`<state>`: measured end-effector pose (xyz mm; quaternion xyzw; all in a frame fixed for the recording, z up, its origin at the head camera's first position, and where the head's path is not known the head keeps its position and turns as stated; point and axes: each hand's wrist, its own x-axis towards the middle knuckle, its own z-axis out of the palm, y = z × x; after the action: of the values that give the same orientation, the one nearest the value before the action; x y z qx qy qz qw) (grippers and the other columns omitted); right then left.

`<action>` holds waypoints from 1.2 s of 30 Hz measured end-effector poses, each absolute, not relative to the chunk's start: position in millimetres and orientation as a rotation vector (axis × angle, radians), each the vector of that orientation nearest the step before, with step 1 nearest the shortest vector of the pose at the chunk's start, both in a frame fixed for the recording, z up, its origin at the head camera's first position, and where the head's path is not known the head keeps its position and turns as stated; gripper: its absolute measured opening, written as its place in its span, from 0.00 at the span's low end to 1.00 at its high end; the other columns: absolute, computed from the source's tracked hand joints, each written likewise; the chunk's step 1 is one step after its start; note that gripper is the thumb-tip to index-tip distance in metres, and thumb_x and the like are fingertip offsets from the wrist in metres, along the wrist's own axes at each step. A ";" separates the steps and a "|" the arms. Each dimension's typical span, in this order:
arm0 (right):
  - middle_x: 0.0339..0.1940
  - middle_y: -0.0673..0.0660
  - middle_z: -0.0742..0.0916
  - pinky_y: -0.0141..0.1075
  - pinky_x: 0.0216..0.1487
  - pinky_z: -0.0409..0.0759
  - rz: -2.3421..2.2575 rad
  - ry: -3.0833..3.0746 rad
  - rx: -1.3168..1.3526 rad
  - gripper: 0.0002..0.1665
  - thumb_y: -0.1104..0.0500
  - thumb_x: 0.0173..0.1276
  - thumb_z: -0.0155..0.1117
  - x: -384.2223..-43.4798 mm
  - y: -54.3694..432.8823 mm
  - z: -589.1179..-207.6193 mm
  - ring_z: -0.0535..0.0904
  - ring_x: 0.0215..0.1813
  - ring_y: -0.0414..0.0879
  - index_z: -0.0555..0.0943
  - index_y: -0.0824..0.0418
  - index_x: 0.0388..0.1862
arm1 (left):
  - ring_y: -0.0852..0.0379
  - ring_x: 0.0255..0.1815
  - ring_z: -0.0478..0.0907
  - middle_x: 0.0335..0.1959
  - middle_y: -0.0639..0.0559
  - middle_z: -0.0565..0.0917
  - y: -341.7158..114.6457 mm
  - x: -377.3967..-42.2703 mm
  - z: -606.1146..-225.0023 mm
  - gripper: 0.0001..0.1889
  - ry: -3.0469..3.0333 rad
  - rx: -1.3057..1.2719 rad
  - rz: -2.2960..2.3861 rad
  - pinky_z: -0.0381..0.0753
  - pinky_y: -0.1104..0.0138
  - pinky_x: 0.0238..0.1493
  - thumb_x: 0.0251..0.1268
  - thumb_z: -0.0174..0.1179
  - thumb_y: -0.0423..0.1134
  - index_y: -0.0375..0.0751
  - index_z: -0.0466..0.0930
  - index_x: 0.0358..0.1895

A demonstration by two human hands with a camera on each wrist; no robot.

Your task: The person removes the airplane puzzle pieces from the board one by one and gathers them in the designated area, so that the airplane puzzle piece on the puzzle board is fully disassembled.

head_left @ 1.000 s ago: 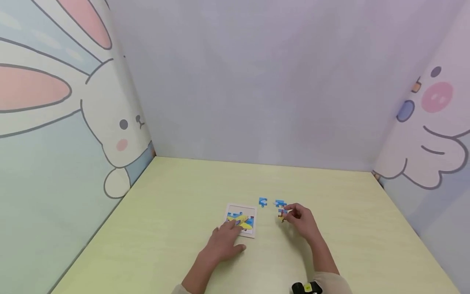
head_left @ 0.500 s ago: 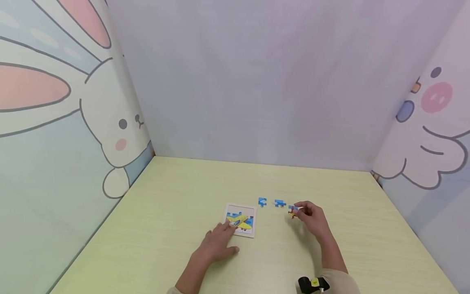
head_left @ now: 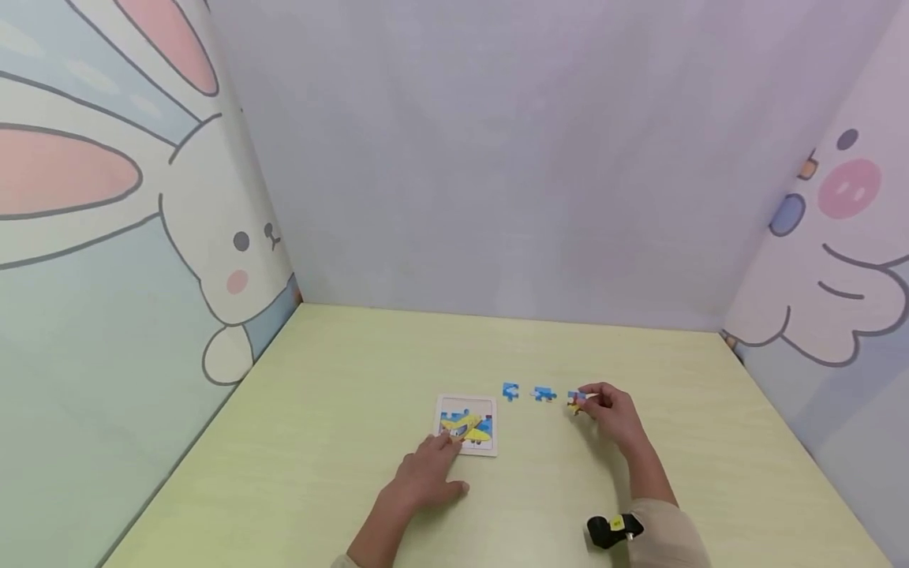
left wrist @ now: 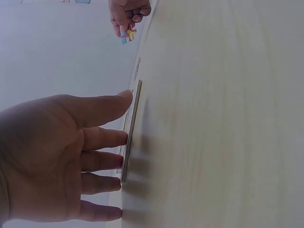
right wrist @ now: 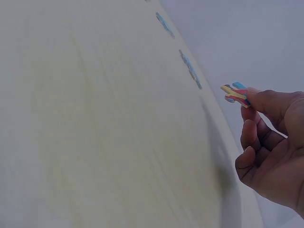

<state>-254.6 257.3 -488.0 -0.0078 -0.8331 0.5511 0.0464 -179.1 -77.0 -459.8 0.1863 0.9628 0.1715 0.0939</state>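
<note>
A square puzzle tray [head_left: 495, 426] with a pale frame holds a partly filled picture of a yellow airplane on blue; its top strip shows bare backing. My left hand [head_left: 426, 475] rests its fingertips on the tray's lower left, fingers straight; the left wrist view shows the thumb [left wrist: 102, 108] spread apart. To the right, my right hand [head_left: 616, 416] pinches a puzzle piece [right wrist: 237, 93] in blue, red and yellow between thumb and forefinger. In the right wrist view that piece is held up off the table.
Two loose blue puzzle pieces lie on the table behind and right of the tray: one piece [head_left: 510, 391] nearer the tray, another piece [head_left: 543, 394] farther right. A black device [head_left: 614, 531] sits at the right wrist. Walls [head_left: 497, 158] enclose the pale table [head_left: 341, 379].
My right hand has moved right with the pinched puzzle piece, away from the two loose pieces. My left hand has shifted slightly on the tray's lower left and stays there.
</note>
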 end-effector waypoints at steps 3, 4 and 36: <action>0.30 0.57 0.79 0.33 0.27 0.70 1.674 -2.571 -0.034 0.15 0.61 0.68 0.59 -261.4 263.0 -490.2 0.72 0.31 0.46 0.76 0.69 0.50 | 0.39 0.66 0.59 0.65 0.41 0.66 -77.2 -181.0 -457.4 0.31 2.854 0.560 0.496 0.66 0.43 0.54 0.56 0.64 0.50 0.37 0.72 0.61; 0.31 0.57 0.79 0.33 0.27 0.71 1.670 -2.580 -0.038 0.15 0.61 0.68 0.58 -263.4 264.9 -490.4 0.73 0.31 0.47 0.76 0.69 0.50 | 0.39 0.66 0.60 0.65 0.40 0.66 -77.1 -181.5 -456.5 0.31 2.853 0.563 0.497 0.66 0.43 0.54 0.55 0.64 0.50 0.37 0.72 0.61; 0.32 0.59 0.81 0.39 0.33 0.71 1.199 -2.856 -0.024 0.11 0.62 0.65 0.59 -286.8 267.2 -494.9 0.74 0.34 0.51 0.77 0.70 0.41 | 0.42 0.64 0.63 0.63 0.43 0.69 -78.7 -182.5 -460.0 0.29 2.852 0.538 0.515 0.68 0.44 0.53 0.54 0.65 0.50 0.40 0.75 0.59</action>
<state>-286.8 267.2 -494.9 -0.0077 -0.9218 0.3869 0.0223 -182.5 -78.7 -460.0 0.1816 0.9630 0.1738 0.0971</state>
